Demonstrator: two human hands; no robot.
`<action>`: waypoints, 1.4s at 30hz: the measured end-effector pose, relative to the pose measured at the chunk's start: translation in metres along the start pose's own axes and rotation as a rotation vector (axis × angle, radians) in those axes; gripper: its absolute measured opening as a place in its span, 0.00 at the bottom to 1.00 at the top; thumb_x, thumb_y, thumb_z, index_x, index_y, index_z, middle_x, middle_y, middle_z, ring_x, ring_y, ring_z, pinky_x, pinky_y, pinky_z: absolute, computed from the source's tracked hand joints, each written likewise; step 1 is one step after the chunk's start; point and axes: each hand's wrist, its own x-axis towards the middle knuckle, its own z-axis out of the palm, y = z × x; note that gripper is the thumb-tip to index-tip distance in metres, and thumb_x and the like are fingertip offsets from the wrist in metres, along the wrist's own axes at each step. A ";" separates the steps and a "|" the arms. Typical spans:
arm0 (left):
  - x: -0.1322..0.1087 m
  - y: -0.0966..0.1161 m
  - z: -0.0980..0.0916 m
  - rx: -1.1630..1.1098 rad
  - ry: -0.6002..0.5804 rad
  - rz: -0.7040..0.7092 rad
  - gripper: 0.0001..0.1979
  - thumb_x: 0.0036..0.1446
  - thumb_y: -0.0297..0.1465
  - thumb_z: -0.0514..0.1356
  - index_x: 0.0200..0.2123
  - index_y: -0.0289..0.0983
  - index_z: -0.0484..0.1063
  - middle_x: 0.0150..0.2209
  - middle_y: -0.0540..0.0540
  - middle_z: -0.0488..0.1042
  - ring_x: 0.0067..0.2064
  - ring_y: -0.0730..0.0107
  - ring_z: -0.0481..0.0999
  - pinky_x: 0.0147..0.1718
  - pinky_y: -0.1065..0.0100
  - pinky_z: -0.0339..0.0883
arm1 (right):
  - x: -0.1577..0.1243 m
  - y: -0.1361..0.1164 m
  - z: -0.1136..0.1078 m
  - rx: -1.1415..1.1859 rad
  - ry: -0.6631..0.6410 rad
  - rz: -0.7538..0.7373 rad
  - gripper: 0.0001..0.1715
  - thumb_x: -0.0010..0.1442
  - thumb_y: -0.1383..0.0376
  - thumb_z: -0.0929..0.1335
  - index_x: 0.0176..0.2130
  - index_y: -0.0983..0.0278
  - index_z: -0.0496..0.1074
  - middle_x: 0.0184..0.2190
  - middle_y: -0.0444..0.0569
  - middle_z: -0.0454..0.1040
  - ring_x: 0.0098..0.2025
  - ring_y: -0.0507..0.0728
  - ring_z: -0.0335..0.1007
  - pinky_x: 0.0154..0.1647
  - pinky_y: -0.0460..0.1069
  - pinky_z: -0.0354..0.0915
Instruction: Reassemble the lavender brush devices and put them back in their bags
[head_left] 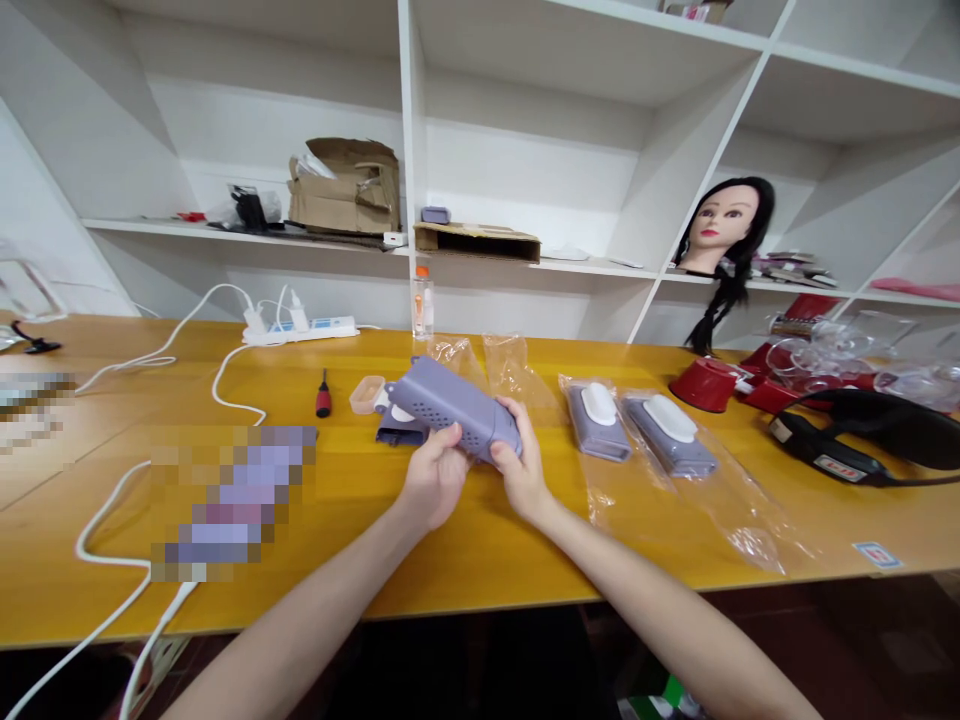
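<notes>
A purple plastic housing with rows of small holes (450, 402) is held tilted above the table, between both hands. My left hand (436, 478) grips its lower side, thumb on the holed face. Around its right end is my right hand (523, 468), the thumb pressing near a seam. Behind the housing, partly hidden by it, lies another purple part (401, 432) with a white piece. A small peach-coloured tray (367, 394) and a red-and-black screwdriver (323, 396) lie to the left.
Two bagged purple units with white tops (600, 425) (675, 440) lie to the right. Beyond them are a red base (703, 385) and a black headband device (840, 440). White cables run from a power strip (322, 330) on the left. Shelves with a mannequin head (724, 225) stand behind.
</notes>
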 end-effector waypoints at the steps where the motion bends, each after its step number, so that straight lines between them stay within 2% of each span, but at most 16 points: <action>1: 0.001 0.001 0.000 0.027 -0.027 0.044 0.19 0.45 0.28 0.61 0.44 0.39 0.68 0.40 0.47 0.76 0.47 0.63 0.72 0.44 0.64 0.66 | 0.002 -0.001 0.000 0.128 -0.017 0.092 0.31 0.57 0.47 0.57 0.52 0.64 0.58 0.45 0.56 0.68 0.42 0.61 0.69 0.39 0.57 0.69; 3: 0.005 0.002 -0.003 0.125 -0.052 0.133 0.18 0.42 0.26 0.64 0.40 0.39 0.69 0.36 0.49 0.76 0.43 0.64 0.73 0.38 0.68 0.67 | 0.007 -0.006 -0.002 0.416 -0.109 0.314 0.31 0.59 0.47 0.52 0.50 0.65 0.60 0.40 0.56 0.72 0.32 0.58 0.73 0.29 0.54 0.70; 5: 0.010 0.003 -0.008 0.253 -0.028 0.170 0.16 0.38 0.26 0.66 0.34 0.38 0.70 0.30 0.50 0.75 0.36 0.66 0.74 0.29 0.70 0.67 | 0.012 -0.012 -0.006 0.653 -0.285 0.557 0.35 0.60 0.46 0.48 0.48 0.67 0.62 0.34 0.56 0.75 0.26 0.57 0.73 0.26 0.52 0.69; 7: 0.014 0.003 -0.011 0.333 0.048 0.170 0.15 0.36 0.27 0.68 0.31 0.37 0.70 0.24 0.51 0.73 0.27 0.69 0.73 0.23 0.71 0.64 | 0.017 -0.016 -0.013 0.763 -0.483 0.759 0.40 0.59 0.43 0.46 0.46 0.68 0.64 0.31 0.56 0.75 0.24 0.57 0.74 0.23 0.50 0.68; 8: 0.016 0.003 -0.013 0.340 0.101 0.184 0.15 0.36 0.28 0.69 0.30 0.36 0.70 0.24 0.52 0.73 0.26 0.71 0.72 0.23 0.71 0.65 | 0.018 -0.018 -0.016 0.778 -0.541 0.829 0.42 0.58 0.41 0.46 0.46 0.68 0.65 0.29 0.56 0.75 0.23 0.57 0.74 0.23 0.49 0.67; 10: 0.019 0.004 -0.014 0.302 0.204 0.231 0.17 0.35 0.29 0.69 0.32 0.36 0.70 0.26 0.52 0.74 0.28 0.72 0.73 0.28 0.72 0.67 | 0.020 -0.019 -0.022 0.779 -0.556 0.890 0.42 0.56 0.39 0.49 0.44 0.68 0.66 0.29 0.55 0.75 0.24 0.56 0.75 0.23 0.47 0.67; 12: 0.021 0.004 -0.014 0.250 0.269 0.255 0.19 0.35 0.29 0.69 0.33 0.36 0.70 0.30 0.51 0.75 0.32 0.72 0.74 0.33 0.71 0.68 | 0.020 -0.020 -0.026 0.768 -0.506 0.844 0.35 0.54 0.40 0.58 0.45 0.65 0.65 0.32 0.52 0.74 0.28 0.55 0.75 0.26 0.46 0.68; 14: 0.023 0.005 -0.014 0.223 0.298 0.241 0.18 0.36 0.30 0.69 0.34 0.36 0.70 0.31 0.51 0.76 0.33 0.72 0.75 0.34 0.71 0.68 | 0.018 -0.020 -0.026 0.716 -0.478 0.733 0.33 0.46 0.49 0.70 0.47 0.61 0.62 0.38 0.50 0.73 0.34 0.55 0.74 0.31 0.47 0.70; 16: 0.023 0.005 -0.013 0.208 0.316 0.223 0.17 0.38 0.30 0.68 0.34 0.36 0.70 0.32 0.50 0.76 0.34 0.71 0.75 0.36 0.70 0.69 | 0.014 -0.021 -0.022 0.586 -0.452 0.622 0.44 0.37 0.62 0.76 0.51 0.59 0.57 0.43 0.49 0.70 0.38 0.55 0.72 0.35 0.50 0.70; 18: 0.023 0.004 -0.012 0.196 0.335 0.196 0.15 0.41 0.29 0.67 0.36 0.36 0.70 0.33 0.49 0.76 0.35 0.71 0.75 0.36 0.69 0.69 | 0.008 -0.022 -0.016 0.387 -0.395 0.523 0.56 0.35 0.69 0.76 0.57 0.56 0.49 0.47 0.52 0.66 0.39 0.55 0.71 0.37 0.52 0.70; 21: 0.022 0.003 -0.012 0.170 0.357 0.153 0.13 0.46 0.28 0.65 0.37 0.37 0.70 0.36 0.48 0.76 0.37 0.70 0.75 0.38 0.67 0.70 | 0.000 -0.023 -0.008 0.066 -0.286 0.369 0.63 0.36 0.68 0.76 0.61 0.53 0.40 0.53 0.55 0.58 0.42 0.58 0.69 0.40 0.56 0.69; 25: 0.019 -0.001 -0.011 0.158 0.364 0.128 0.12 0.48 0.30 0.63 0.38 0.36 0.70 0.38 0.46 0.76 0.39 0.69 0.75 0.41 0.66 0.69 | -0.007 -0.024 -0.001 -0.210 -0.230 0.249 0.69 0.34 0.61 0.77 0.62 0.54 0.36 0.54 0.57 0.55 0.50 0.64 0.64 0.45 0.61 0.66; 31: 0.010 -0.010 -0.010 0.308 0.301 0.253 0.17 0.44 0.33 0.66 0.39 0.36 0.70 0.37 0.48 0.74 0.38 0.69 0.73 0.39 0.68 0.68 | -0.011 -0.022 0.001 -0.371 -0.172 0.184 0.52 0.39 0.62 0.74 0.56 0.61 0.44 0.48 0.57 0.59 0.47 0.65 0.66 0.43 0.61 0.67; 42: 0.005 -0.017 -0.018 0.449 0.270 0.313 0.21 0.45 0.34 0.66 0.44 0.37 0.68 0.40 0.46 0.73 0.42 0.67 0.73 0.44 0.64 0.66 | -0.017 -0.021 0.004 -0.475 -0.122 0.163 0.47 0.40 0.60 0.72 0.53 0.62 0.45 0.46 0.58 0.61 0.43 0.65 0.68 0.40 0.60 0.67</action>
